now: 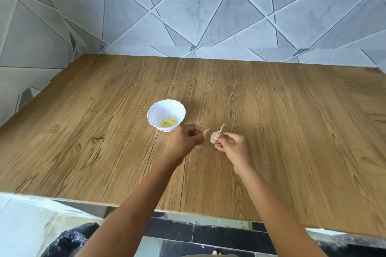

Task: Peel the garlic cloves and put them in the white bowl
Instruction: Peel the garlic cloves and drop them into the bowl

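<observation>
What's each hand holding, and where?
The right hand pinches the pale, half-skinned garlic clove by its lower end; left hand pinches a thin papery peel strip by one end.

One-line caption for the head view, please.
The right hand holds a garlic clove, left hand pinches a strip of skin, beside a white bowl of peeled cloves on a wooden table.

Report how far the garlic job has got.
Done: peeled cloves lie in the bowl. In hand: the right hand holds a clove with skin partly on, and the left hand pinches a strip of skin beside it. Left: strip this clove bare and drop it in the bowl. No other unpeeled cloves show on the table.
</observation>
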